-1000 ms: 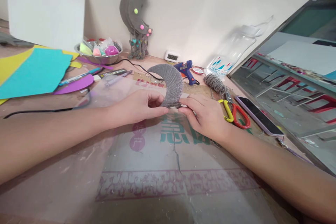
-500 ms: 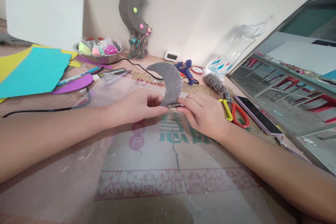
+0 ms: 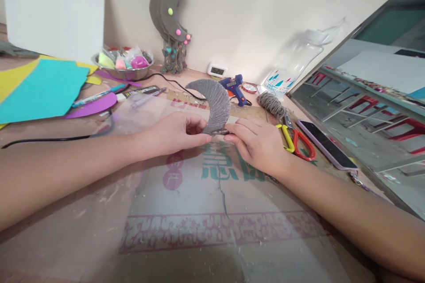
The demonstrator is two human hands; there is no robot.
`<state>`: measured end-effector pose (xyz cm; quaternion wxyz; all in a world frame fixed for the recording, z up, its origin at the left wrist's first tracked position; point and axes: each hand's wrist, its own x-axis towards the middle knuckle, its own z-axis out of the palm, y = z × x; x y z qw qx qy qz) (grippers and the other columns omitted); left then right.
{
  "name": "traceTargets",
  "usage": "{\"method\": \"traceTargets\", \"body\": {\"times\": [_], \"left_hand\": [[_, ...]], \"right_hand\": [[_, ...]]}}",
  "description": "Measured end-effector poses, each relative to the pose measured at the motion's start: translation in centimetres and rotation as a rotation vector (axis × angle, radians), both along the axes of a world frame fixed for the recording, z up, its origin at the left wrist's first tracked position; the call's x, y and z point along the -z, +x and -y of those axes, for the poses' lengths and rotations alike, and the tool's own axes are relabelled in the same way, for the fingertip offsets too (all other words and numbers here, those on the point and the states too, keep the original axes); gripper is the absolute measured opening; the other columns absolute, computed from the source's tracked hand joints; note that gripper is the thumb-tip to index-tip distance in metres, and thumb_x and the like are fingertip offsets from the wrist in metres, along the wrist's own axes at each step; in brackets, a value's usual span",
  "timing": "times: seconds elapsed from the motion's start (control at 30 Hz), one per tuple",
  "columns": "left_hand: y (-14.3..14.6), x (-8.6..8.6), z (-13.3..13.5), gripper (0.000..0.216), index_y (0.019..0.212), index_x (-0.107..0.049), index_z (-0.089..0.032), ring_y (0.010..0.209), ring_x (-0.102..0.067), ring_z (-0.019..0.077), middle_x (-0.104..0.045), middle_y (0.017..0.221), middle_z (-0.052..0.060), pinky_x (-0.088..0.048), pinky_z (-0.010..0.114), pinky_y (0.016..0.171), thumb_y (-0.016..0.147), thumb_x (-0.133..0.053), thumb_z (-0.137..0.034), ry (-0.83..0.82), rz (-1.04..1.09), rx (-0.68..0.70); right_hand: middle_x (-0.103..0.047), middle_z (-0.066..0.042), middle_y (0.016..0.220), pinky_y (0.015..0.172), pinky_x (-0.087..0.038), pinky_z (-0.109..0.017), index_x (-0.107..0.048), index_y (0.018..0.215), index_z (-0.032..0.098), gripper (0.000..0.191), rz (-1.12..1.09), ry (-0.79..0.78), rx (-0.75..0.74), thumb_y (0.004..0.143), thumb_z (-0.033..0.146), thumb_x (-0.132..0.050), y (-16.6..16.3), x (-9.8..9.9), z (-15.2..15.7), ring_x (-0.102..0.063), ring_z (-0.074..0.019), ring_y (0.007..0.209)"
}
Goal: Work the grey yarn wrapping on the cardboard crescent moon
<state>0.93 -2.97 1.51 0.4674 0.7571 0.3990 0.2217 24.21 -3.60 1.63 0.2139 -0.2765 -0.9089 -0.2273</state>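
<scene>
A grey crescent wrapped in yarn [image 3: 214, 102] stands upright above the table, held at its lower tip. My left hand [image 3: 174, 134] pinches that lower end from the left, fingers curled round it. My right hand [image 3: 257, 143] pinches the same tip from the right, fingertips pressed on the yarn end. Both forearms rest on the cardboard-covered table [image 3: 212, 225].
A blue glue gun [image 3: 235, 88], grey yarn bundle [image 3: 271, 104], yellow and red scissors [image 3: 297, 141] and a phone [image 3: 327, 145] lie to the right. Coloured felt sheets [image 3: 43, 90], pens, a steel bowl of pompoms [image 3: 123, 64] and a black cable [image 3: 56, 138] lie left. A finished moon hanging [image 3: 170, 17] leans on the wall.
</scene>
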Motion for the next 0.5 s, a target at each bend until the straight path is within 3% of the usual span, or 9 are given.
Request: {"method": "traceTargets", "body": {"times": [0.23, 0.5], "left_hand": [[0.17, -0.27, -0.12, 0.021, 0.074, -0.056, -0.017, 0.041, -0.042, 0.0053, -0.049, 0.054, -0.006, -0.031, 0.018, 0.037, 0.083, -0.054, -0.036, 0.048, 0.006, 0.001], [0.3, -0.67, 0.09, 0.021, 0.071, -0.055, -0.017, 0.046, -0.042, 0.0054, -0.046, 0.054, -0.006, -0.031, 0.018, 0.043, 0.083, -0.055, -0.033, 0.106, -0.014, 0.005]], "right_hand": [[-0.067, -0.007, 0.084, 0.065, -0.045, -0.028, -0.062, 0.099, 0.013, 0.022, -0.118, -0.057, 0.039, 0.092, 0.029, -0.049, 0.09, 0.38, -0.04, -0.061, -0.0175, 0.077], [-0.066, -0.006, 0.08, 0.064, -0.044, -0.028, -0.063, 0.096, 0.013, 0.021, -0.082, -0.035, 0.043, 0.092, 0.029, -0.049, -0.12, 0.28, 0.06, -0.06, -0.0174, 0.074]]}}
